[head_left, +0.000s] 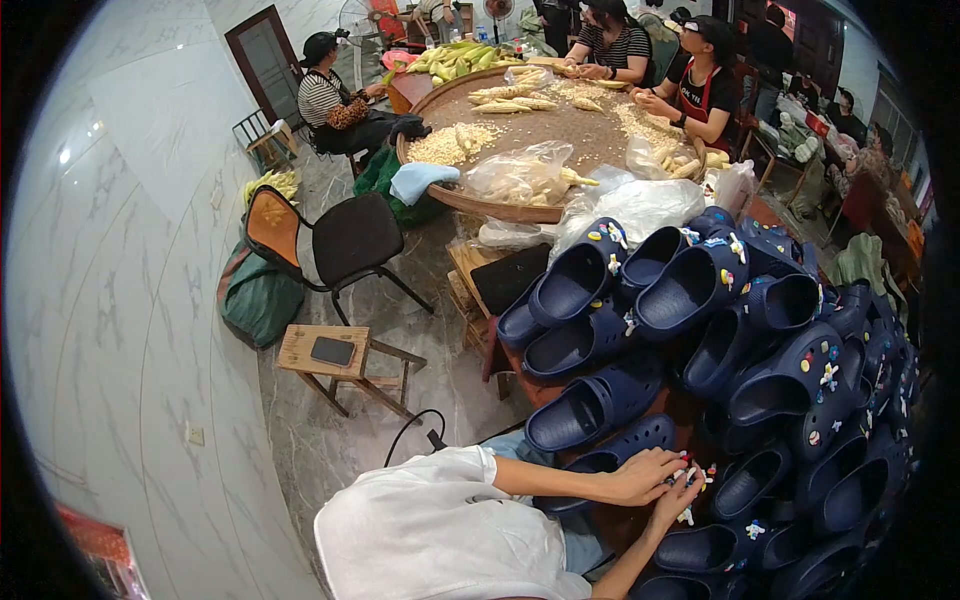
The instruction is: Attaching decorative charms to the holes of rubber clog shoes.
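Observation:
My left hand [648, 477] and my right hand [677, 503] meet at the front right, fingers bent and closed at a cluster of small white, red and yellow shoe charms [708, 473]. Exactly which pieces each hand pinches is partly covered by the fingers. Just left of them lies a navy clog [640, 437], partly under my left forearm. Another navy clog [752, 480] sits to the right of my hands. Below it, a clog [697, 548] carries a white charm [754, 530] near its edge. Several more navy clogs with colourful charms are heaped to the right and beyond.
A big round woven tray [560, 110] with corn cobs and kernels stands beyond the clogs, people seated around it. Clear plastic bags [640, 208] lie at its near edge. To the left are a black chair [355, 240] and a wooden stool [300, 350] bearing a phone [333, 351].

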`<state>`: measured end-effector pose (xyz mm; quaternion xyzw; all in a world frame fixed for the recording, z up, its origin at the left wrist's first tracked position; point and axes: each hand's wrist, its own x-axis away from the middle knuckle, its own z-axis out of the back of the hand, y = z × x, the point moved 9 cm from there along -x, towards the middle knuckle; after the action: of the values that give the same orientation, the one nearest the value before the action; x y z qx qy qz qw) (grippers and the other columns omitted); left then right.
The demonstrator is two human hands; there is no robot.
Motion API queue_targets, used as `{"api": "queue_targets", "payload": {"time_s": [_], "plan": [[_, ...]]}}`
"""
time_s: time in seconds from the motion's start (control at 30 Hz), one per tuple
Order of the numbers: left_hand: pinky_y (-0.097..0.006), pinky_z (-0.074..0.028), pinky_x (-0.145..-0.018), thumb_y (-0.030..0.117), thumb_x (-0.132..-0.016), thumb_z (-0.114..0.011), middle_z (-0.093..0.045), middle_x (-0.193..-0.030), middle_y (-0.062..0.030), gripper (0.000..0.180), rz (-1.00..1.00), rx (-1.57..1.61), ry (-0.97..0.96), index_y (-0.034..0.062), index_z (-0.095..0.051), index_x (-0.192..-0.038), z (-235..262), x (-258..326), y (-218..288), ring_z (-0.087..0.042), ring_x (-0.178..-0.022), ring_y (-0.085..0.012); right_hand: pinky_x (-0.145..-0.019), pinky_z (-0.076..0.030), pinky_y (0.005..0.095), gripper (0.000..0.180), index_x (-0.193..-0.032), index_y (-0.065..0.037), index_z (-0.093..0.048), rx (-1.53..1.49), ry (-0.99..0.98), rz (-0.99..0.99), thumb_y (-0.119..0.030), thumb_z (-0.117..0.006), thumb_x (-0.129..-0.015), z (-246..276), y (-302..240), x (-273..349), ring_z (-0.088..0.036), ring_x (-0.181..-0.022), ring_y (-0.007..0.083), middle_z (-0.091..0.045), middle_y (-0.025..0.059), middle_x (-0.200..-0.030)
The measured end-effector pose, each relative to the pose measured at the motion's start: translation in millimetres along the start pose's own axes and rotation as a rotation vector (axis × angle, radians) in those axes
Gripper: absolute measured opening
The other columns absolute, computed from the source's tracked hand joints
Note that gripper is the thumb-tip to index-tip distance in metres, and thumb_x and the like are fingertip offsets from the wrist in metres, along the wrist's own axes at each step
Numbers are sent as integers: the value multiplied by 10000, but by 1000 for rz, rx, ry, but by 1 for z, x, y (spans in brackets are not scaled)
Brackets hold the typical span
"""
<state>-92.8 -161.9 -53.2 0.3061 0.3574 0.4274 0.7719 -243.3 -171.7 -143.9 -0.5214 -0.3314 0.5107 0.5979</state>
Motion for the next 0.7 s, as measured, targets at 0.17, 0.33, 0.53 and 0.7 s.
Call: {"api": "queue_targets", "payload": {"time_s": [0.17, 0.33, 0.53, 0.7], "plan": [[-432, -418, -947, 126, -805, -683, -587, -1200, -138, 421, -81, -167, -21, 37, -602, -1208, -1, 7, -4, -526, -1120, -322, -966, -415, 469, 314, -1283, 14, -497, 460, 96, 130, -52, -443, -980, 7, -24, -3, -517, -1141, 407, -505, 254, -1229], [-400, -408, -902, 142, -800, -691, -620, -1068, -102, 339, -40, -208, -97, 52, -642, -1123, -8, 7, -5, -529, -1060, -289, -964, -409, 489, 329, -1264, 14, -505, 574, 83, 96, -21, -481, -938, 2, -29, -8, -504, -1142, 446, -485, 277, -1242], [-389, -381, -933, 176, -789, -687, -623, -1036, -109, 320, -129, -444, -162, 52, -641, -1080, -26, 13, -6, -526, -1077, -275, -962, -409, 507, 350, -1251, 11, -506, 594, 71, 92, 22, -505, -901, 1, -31, -12, -494, -1146, 463, -477, 293, -1250], [-391, -372, -960, 178, -778, -687, -614, -1063, -115, 300, -157, -479, -167, 57, -638, -1048, -29, 15, -5, -516, -1124, -288, -873, -467, 504, 338, -1273, -4, -505, 710, 109, 248, -9, -496, -936, 0, -37, -15, -557, -1084, 434, -499, 236, -1208]]}}
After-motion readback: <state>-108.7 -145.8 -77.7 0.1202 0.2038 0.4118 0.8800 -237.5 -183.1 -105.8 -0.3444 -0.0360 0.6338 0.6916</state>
